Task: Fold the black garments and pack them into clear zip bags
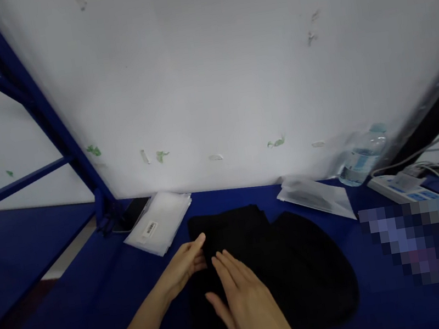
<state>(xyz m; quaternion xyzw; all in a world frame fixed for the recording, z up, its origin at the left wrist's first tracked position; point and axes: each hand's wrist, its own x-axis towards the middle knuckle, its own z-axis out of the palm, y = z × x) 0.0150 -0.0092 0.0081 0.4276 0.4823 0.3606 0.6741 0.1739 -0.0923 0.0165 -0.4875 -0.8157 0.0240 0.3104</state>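
Observation:
A dark, soft piece of black clothing (305, 262) lies partly folded on the blue tabletop, with a rounded part to the right; its exact kind is hard to make out in the dim light. At its left edge, my left hand (185, 264) pinches the fabric, thumb uppermost and fingers curled. My right hand (249, 299) rests palm down over the cloth just beside it, fingers stretched out and thumb apart, gripping nothing.
Behind the cloth lie white zip bags with a barcode label (158, 224), a dark phone-like slab (134, 212) and another translucent bag (316, 196). A water bottle (362, 158), a power strip (411, 192) and cables stand right. Blue frame posts (50, 124) rise left, before a white wall.

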